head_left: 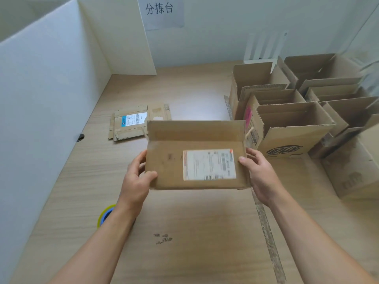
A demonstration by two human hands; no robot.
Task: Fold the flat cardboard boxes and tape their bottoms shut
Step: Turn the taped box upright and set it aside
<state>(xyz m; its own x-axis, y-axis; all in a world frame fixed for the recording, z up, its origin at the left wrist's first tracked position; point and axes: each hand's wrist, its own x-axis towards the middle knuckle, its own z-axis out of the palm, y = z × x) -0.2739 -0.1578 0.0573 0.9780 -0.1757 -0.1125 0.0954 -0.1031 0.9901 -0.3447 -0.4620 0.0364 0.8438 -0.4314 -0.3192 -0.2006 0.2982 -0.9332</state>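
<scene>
Brown cardboard box (170,169) clamped at both ends by left hand (136,181) and right hand (260,177), thumbs on top, held over the middle of the wooden table (194,232). Its white barcode label (209,165) is too blurry to read. Flattened cardboard box (131,124) lies far-left, open boxes (295,128) crowd the right edge, wall sign (162,13) says 分拣台.

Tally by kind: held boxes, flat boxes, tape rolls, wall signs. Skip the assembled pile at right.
held box, gripped by left hand and right hand: 1
flat box on the table: 1
tape roll: 1
wall sign: 1
Total: 4
</scene>
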